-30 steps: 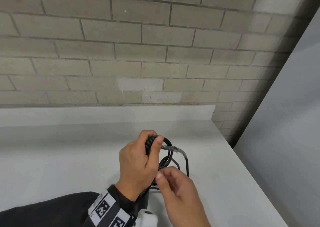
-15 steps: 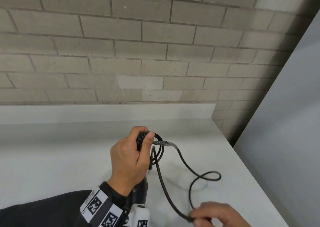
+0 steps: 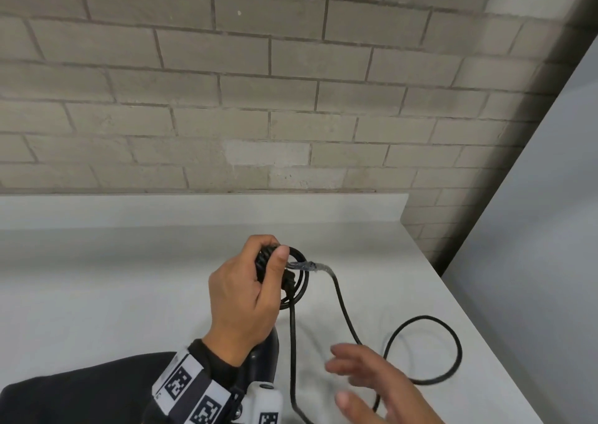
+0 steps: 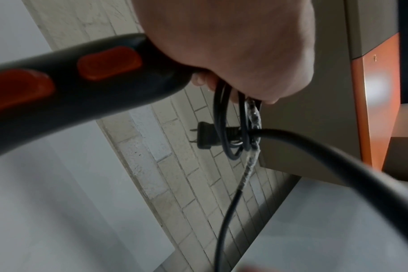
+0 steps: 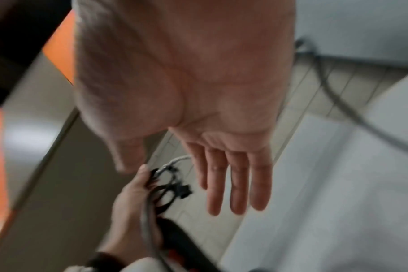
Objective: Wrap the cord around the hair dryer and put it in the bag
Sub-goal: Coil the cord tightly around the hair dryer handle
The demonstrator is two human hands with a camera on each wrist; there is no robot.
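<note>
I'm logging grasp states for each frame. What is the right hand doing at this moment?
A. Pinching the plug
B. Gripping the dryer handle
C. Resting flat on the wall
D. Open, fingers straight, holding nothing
D: the right wrist view shows the right hand with fingers straight and empty, while the left hand grips the coiled cord and the hair dryer.

A pale grey table (image 3: 113, 294) with a low raised back edge stands against a grey brick wall (image 3: 226, 100).
</note>
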